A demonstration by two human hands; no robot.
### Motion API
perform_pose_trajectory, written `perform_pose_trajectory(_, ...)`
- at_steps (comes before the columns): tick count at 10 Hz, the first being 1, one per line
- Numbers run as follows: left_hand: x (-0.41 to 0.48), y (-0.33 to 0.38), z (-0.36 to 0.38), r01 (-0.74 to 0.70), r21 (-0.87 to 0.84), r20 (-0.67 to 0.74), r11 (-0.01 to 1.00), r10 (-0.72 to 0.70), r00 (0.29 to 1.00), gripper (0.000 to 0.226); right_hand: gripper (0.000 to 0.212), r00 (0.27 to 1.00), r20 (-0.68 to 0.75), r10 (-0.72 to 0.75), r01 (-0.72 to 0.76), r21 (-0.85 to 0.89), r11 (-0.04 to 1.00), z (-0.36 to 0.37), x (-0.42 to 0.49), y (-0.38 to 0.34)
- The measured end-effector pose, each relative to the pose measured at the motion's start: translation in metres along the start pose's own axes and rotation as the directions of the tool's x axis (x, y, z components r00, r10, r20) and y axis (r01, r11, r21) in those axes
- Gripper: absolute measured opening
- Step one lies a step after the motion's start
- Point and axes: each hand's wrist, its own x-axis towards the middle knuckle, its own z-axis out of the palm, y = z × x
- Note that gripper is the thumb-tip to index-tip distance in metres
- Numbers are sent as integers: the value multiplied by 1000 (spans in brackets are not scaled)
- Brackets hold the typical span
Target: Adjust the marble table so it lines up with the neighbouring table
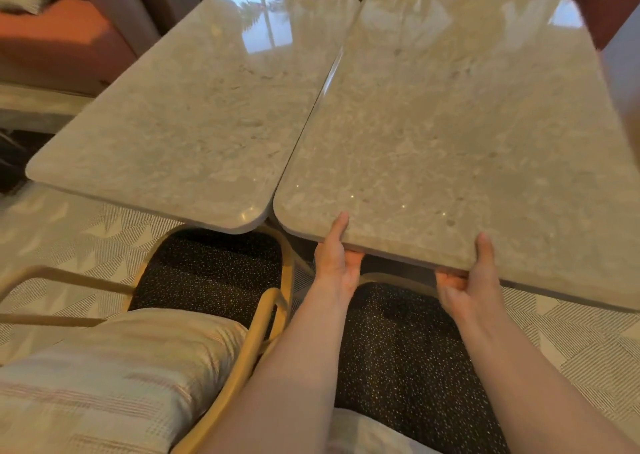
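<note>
1. Where the two slabs meet, the marble table (450, 124), a glossy, mottled beige worktop with rounded corners, lies on the right, its near edge closer to the viewer than that of the neighbouring table (194, 114), which has the same stone, shape and polish.
2. Speckled black chair seats (207, 266) in curved yellow frames sit under both near edges; a striped cushion (114, 377) lies at lower left.
3. Left hand (334, 259) and right hand (474, 280) each clamp the marble table's near edge, thumb on top, fingers curled beneath.
</note>
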Motion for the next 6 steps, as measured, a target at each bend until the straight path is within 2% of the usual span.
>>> perform_pose_trajectory(2,-20,3,-16,24,29,-12,999,-24,1000,52,47,997,-71,28,-26,30,999,-14,-17,4)
perform_pose_trajectory(3,-29,5,-15,-8,47,6,999,8,1000,64,54,997,-35,62,-60,38,997,-16,-20,1)
perform_pose_trajectory(4,-46,11,-17,-33,190,-48,981,43,998,58,60,990,18,140,-139,-58,989,-19,-32,-10)
perform_pose_trajectory(5,-100,28,-24,-43,568,-39,822,79,996,57,84,957,88,275,-207,-457,865,-38,-58,-33)
perform_pose_trajectory(6,-168,56,-16,-376,727,96,575,457,884,50,80,940,263,218,-8,-620,784,-40,-104,-70)
